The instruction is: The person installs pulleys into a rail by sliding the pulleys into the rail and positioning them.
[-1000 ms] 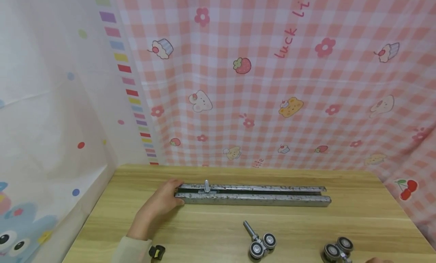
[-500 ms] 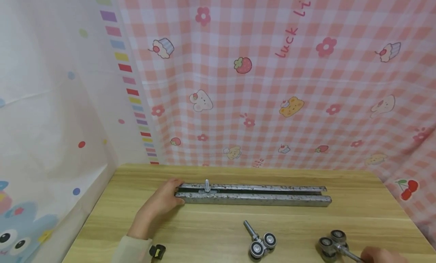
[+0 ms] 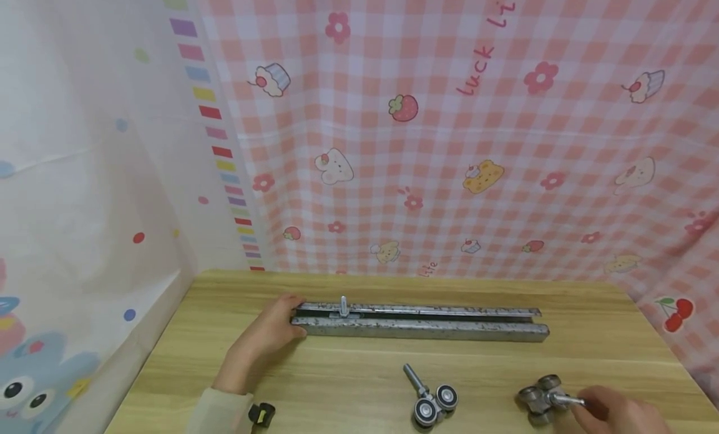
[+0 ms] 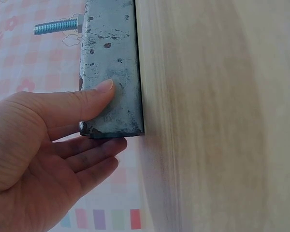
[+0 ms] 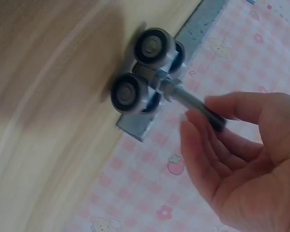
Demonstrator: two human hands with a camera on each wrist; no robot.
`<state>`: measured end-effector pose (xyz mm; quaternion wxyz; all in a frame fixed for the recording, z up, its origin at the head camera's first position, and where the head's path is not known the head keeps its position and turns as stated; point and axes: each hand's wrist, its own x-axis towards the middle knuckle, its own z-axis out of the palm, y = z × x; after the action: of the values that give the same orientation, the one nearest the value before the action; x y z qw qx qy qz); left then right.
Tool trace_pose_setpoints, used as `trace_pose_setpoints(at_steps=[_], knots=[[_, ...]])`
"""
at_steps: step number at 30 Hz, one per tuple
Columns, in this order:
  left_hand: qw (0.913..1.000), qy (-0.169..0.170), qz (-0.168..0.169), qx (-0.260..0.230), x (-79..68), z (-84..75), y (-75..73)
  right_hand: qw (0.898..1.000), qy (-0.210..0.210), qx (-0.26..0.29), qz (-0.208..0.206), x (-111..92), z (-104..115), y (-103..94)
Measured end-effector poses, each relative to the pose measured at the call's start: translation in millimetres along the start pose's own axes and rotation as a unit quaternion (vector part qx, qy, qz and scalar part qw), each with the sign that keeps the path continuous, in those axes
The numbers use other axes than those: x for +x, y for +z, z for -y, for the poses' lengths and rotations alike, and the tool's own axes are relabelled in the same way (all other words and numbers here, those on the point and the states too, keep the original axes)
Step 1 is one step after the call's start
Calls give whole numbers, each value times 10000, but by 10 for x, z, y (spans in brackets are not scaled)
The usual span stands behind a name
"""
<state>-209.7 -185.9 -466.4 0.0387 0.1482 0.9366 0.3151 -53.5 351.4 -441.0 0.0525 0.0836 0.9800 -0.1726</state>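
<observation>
Long grey rectangular metal rail (image 3: 421, 331): scuffed, pitted. Silver threaded metal bolt (image 4: 57, 26): shiny. Pale-yellow wood-grain surface (image 3: 337, 378): smooth. Pink-white checked cloth (image 3: 438, 134): matt.

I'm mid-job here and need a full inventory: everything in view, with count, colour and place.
Table: 1, light wood, under the work
Rail: 1, worn grey, lying across the table
Bolt: 1, silver, standing up from the rail's slot, near its left end
Loose roller: 1, silver and black, on the table nearer the person than the rail
Held roller: 1, silver and black, right of the loose roller
Black object: 1, black with yellow, beside the sleeve; identity unclear
Cloth: count unclear, pink-white check and printed white, behind and beside the table
Sleeve: 1, beige, left arm
Left hand: 1, gripping the rail's left end
Right hand: 1, pinching the held roller's stem
</observation>
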Motion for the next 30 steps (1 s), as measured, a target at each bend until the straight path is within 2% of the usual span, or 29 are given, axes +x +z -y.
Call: trace_pose_setpoints(at_steps=[9,15,22,25,28,30], knots=[[9999,64,-54,61,27,-5,24,9984,32,402,-394,105,71,68],[10000,-32,-12,34,19,5,10,9963,-205,511,-667,155,127,91],[10000,2,-21,57,13,14,2,9940,-454,514,-852,181,90,92],[10000,9,-35,50,14,15,2,9885,-747,449,-1238,184,60,105],[10000,18,-43,66,16,17,5,9768,-1139,417,-1765,192,14,124],[10000,31,-35,75,16,16,4,9706,-1315,393,-1978,208,-22,130]])
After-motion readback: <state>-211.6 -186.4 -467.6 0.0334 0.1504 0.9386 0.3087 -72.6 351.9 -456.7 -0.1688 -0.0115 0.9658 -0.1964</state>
